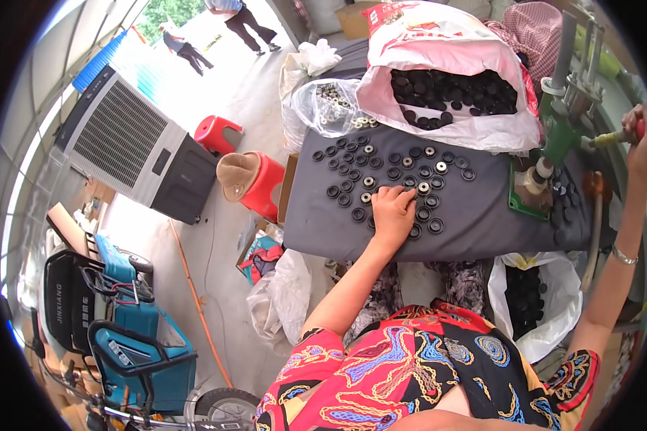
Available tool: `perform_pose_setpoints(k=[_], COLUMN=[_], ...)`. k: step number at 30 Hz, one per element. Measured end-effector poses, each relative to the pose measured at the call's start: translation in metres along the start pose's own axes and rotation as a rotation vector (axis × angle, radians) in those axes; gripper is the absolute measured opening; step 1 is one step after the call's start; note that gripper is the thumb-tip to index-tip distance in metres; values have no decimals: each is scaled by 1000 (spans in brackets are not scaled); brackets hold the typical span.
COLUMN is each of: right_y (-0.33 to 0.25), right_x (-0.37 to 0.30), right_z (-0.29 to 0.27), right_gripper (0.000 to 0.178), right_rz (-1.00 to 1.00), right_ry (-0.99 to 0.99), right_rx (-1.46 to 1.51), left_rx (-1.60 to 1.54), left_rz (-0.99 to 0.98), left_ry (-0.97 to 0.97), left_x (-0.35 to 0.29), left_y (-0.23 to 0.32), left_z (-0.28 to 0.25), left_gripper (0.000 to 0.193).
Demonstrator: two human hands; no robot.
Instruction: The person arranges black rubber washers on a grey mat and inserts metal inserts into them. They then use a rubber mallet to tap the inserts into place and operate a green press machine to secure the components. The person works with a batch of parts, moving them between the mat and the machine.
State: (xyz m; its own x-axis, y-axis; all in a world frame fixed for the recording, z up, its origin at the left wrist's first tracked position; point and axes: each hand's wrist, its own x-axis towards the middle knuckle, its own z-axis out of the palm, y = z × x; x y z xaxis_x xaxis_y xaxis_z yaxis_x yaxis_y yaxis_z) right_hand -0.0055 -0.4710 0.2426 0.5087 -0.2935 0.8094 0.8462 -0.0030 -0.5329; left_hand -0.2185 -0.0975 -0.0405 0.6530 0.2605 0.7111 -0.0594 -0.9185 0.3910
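Note:
My left hand is palm down over the grey-covered table, fingers bent together among loose black round caps. Whatever lies under its fingertips is hidden. Small metal rings sit in some of the caps, one close beside the fingers. Out at the far right, my right hand is wrapped round the red-ended lever handle of a green hand press. The press stands on the table's right side, its green base plate under the ram.
Behind the caps lies an open sack of black discs, beside a clear bag of metal rings. Below the table's front edge hangs a white bag of black parts. Left stand red stools, an air cooler and a blue cart.

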Motion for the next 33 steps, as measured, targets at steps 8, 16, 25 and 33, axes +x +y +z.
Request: perform_pose_setpoints(k=[8, 16, 25, 33], right_y=[-12, -11, 42, 26], right_x=[-5, -5, 15, 8], right_z=[0, -3, -62, -46], right_gripper=[18, 18, 18, 21], right_rz=[97, 143, 222, 205], right_ry=[-39, -30, -246, -169], right_rx=[0, -16, 139, 127], left_rx=[13, 45, 53, -4], left_rz=[-24, 79, 179, 194], left_ry=[-54, -80, -128, -178], left_x=[3, 3, 7, 11], left_y=[4, 2, -1, -3], left_z=[-4, -9, -11, -5], left_gripper=[21, 23, 27, 22])
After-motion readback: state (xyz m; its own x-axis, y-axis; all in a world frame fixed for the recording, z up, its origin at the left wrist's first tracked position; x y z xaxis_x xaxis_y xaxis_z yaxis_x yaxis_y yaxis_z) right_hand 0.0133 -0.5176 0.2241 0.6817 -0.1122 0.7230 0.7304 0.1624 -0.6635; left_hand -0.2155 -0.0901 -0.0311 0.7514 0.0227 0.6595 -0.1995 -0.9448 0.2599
